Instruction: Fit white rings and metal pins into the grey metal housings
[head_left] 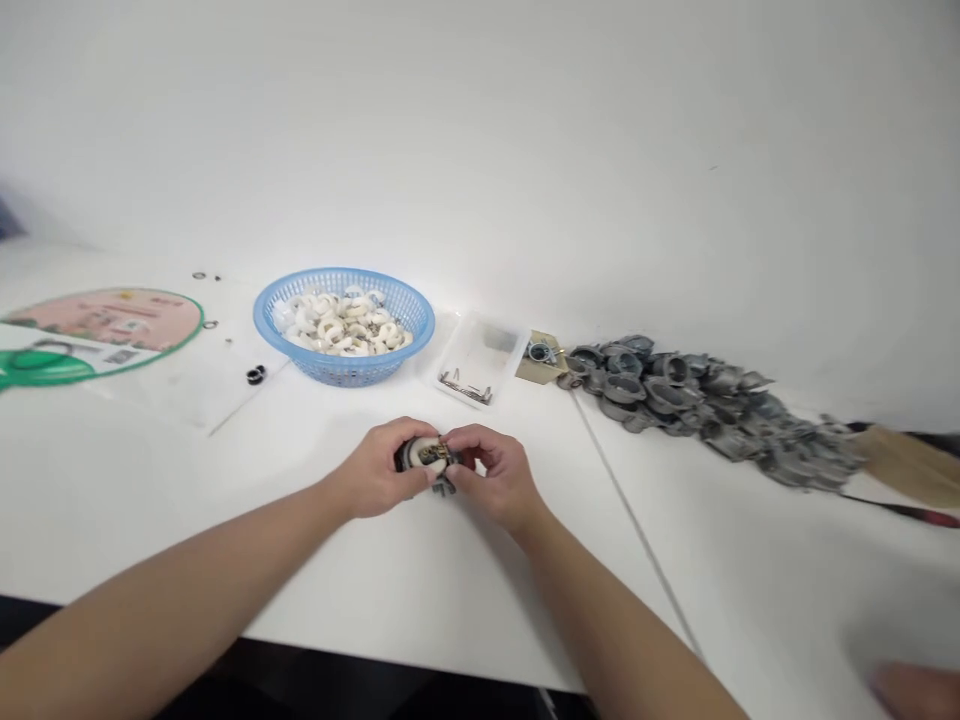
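Between my hands, just above or on the white table, is a small round grey metal housing [405,458] with a white ring [426,452] seated in it. Some brass-coloured parts show inside the ring. My left hand [386,468] is closed around the housing's left side, thumb along the near rim. On the other side my right hand [491,475] pinches the right edge with thumb and fingertips. Whether a small part is also between those right fingertips is hidden.
Behind my hands stand a blue basket [345,372] of white rings, a clear plastic box [469,400] with metal pins, and a small cardboard box [541,372]. Grey metal housings [667,395] are heaped right. A green-edged fan [112,330] lies left. Another person's blurred hand [919,690] shows lower right.
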